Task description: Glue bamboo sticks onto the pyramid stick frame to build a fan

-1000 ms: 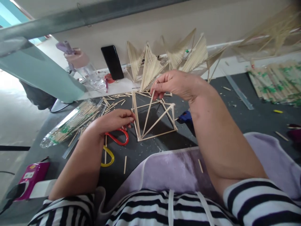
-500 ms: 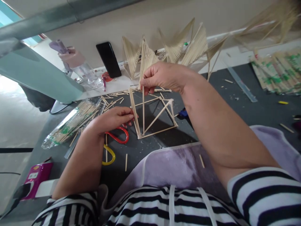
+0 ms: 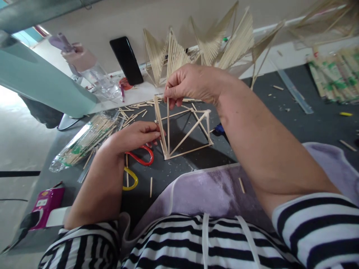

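The right hand (image 3: 183, 84) pinches the upper end of a thin wooden stick (image 3: 168, 125), its grip clamped on it between thumb and fingertips. The stick stands nearly upright, its lower end at the near left corner of an open stick frame (image 3: 189, 151), where 1 slanting bar also meets the corner. The frame sits on the dark worktop (image 3: 311, 129) between the 2 arms, with pale blobs at its joints.

The left hand (image 3: 143, 135) is at the frame's left side, its fingertips at the leaning side sticks; part of that grip is hidden behind them, so I cannot tell whether it is closed on them or only resting there.

Just below the left hand lie a red loop handle (image 3: 152, 157) and a yellow loop handle (image 3: 136, 181). Left of it is a clear bag of sticks (image 3: 86, 140), and beyond it loose short sticks (image 3: 130, 117) are scattered. A blue object (image 3: 219, 129) is partly covered by the right forearm.

Along the back, a black phone (image 3: 126, 60) leans against the wall beside a clear bottle (image 3: 101, 80), with fan-like stick models (image 3: 176, 56) to their right.
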{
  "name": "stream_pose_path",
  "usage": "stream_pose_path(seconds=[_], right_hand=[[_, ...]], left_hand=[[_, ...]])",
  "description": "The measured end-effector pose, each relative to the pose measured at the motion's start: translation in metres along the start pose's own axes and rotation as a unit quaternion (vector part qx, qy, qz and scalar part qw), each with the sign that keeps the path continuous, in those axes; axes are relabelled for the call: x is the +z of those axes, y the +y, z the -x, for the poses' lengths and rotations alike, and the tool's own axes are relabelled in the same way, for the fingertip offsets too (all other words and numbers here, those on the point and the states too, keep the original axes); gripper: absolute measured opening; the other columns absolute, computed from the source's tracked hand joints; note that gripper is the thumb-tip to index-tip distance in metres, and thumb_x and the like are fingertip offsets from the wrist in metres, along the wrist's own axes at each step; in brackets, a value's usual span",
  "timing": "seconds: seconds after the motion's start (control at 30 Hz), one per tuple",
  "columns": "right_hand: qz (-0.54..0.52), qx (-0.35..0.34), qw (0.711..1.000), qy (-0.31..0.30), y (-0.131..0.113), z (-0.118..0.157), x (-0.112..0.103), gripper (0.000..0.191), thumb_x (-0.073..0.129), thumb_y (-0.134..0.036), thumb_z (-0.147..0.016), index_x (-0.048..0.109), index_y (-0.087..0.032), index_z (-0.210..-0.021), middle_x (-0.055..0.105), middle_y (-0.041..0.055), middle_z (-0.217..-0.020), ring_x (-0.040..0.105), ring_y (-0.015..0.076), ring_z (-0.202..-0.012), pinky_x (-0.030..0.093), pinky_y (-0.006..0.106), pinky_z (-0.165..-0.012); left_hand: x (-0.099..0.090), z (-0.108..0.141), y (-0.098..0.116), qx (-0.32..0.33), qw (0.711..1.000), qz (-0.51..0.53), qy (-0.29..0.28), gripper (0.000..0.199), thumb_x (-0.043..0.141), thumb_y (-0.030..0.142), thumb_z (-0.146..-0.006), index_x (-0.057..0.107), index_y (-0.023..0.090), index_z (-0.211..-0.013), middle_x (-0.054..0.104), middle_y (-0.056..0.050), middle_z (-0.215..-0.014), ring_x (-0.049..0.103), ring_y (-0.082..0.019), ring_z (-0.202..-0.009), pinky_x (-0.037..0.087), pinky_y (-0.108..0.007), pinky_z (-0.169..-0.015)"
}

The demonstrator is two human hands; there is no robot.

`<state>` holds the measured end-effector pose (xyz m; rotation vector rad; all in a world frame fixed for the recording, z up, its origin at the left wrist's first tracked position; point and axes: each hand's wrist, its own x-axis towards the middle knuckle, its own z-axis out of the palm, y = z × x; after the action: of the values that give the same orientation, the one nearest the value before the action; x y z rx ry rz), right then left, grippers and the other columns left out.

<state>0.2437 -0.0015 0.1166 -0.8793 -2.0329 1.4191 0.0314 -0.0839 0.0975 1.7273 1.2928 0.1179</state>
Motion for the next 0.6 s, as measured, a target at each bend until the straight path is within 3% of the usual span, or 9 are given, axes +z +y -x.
stream_pose_path(seconds=[0.33,0.6], right_hand=[[0.016,0.016,1.000,-0.007,0.003,-0.004,0.003,0.018,0.069,-0.022,-0.079,0.066,-0.020,-0.061,0.069,0.0010,-0.064,0.060,0.0118,-0.058,0.048,0.024,-0.059],[0.189,-0.012,0.981,0.047,-0.007,-0.004,0.002,0.006,0.070,-0.023,-0.072,0.067,-0.019,-0.068,0.063,-0.0009,-0.063,0.056,0.0128,-0.063,0.039,0.027,-0.061]], left_hand=[[-0.004,0.000,-0.011,0.013,0.995,0.072,-0.061,0.036,0.063,0.039,-0.083,0.066,0.021,-0.114,0.070,-0.006,-0.107,0.064,-0.017,-0.093,0.051,-0.028,-0.083],[-0.003,-0.002,-0.013,0.015,0.993,0.112,-0.041,0.032,0.064,0.044,-0.083,0.068,0.022,-0.106,0.070,-0.005,-0.097,0.064,-0.016,-0.086,0.052,-0.027,-0.077]])
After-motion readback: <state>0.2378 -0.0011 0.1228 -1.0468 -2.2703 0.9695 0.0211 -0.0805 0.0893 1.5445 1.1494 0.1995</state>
